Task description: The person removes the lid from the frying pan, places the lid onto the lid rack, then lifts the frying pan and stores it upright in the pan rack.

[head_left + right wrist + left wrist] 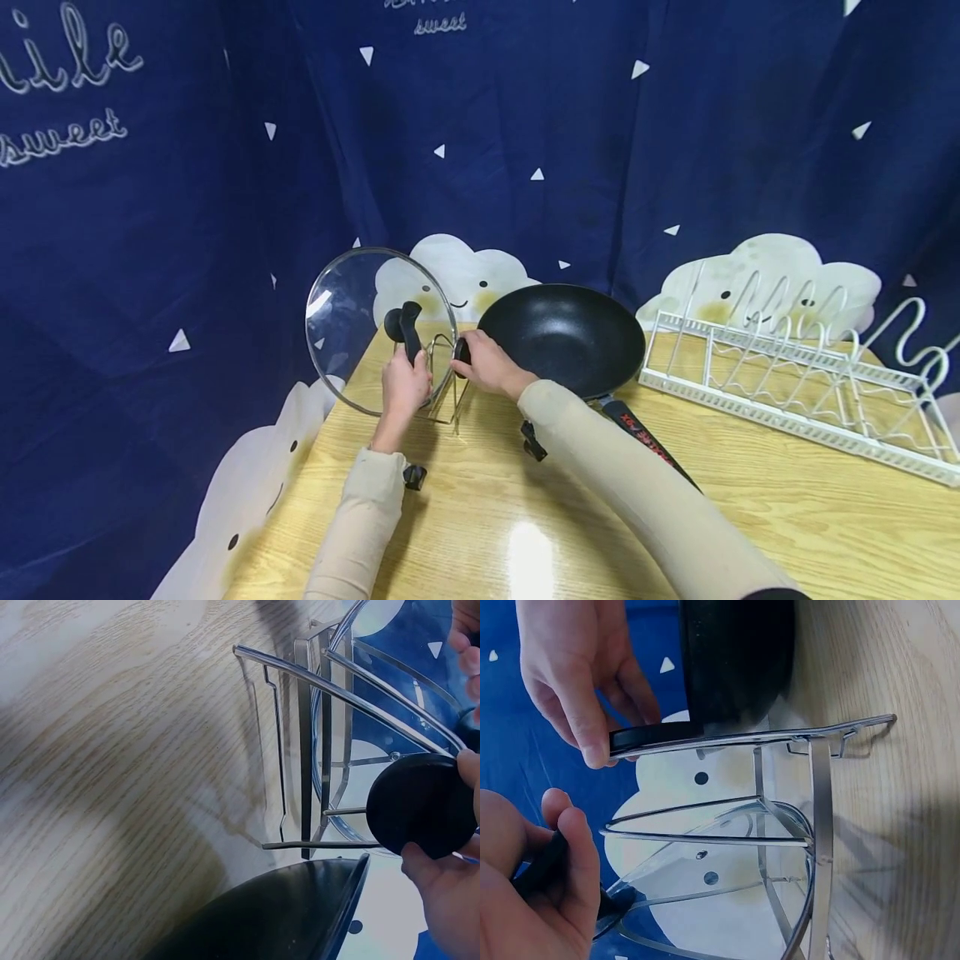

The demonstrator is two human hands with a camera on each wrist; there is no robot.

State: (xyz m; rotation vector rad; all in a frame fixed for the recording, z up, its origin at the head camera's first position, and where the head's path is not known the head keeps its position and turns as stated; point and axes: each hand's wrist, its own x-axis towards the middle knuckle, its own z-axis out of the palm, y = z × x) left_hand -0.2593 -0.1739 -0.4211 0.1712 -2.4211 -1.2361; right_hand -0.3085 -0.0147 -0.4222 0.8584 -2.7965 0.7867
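Note:
A round glass lid (348,329) stands on edge at the table's left, leaning against a small metal wire stand (447,398). My left hand (407,377) grips the lid's black handle (410,327); in the left wrist view the fingers (570,870) are curled round that handle (538,868). My right hand (467,360) pinches a black round knob (420,804) at the top of the stand (304,750), thumb and fingers (585,712) on its rim (652,736). Just right of the stand sits a black wok (562,333).
The wok's black handle (647,439) points toward me under my right forearm. A long white wire dish rack (795,379) lies at the right of the wooden table (480,517). Dark blue cloth with clouds hangs behind and to the left.

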